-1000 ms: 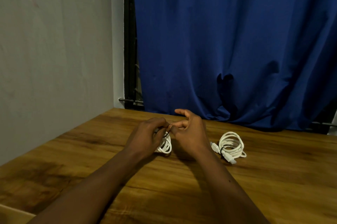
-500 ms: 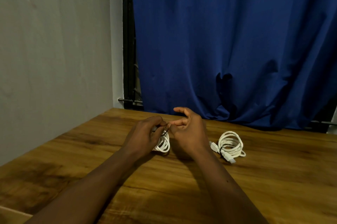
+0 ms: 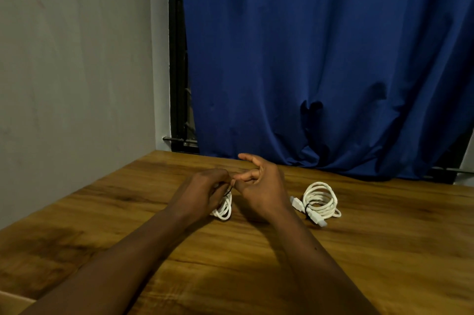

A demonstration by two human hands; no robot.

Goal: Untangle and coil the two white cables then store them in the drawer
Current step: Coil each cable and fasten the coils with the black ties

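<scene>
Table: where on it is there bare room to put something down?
Bare wood lies on the table between the grey wall and the left forearm, and right of the tied coil up to the curtain. The middle is crowded: the left hand and right hand grip the held coil, with the tied coil close beside.

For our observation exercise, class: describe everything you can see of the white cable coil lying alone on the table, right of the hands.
The white cable coil is a thin, smooth, plastic-looking cord wound into several round loops, lying flat on the wooden table. A black tie seems to bind its near-left side, where two white connectors stick out. Only the table touches it.
</scene>
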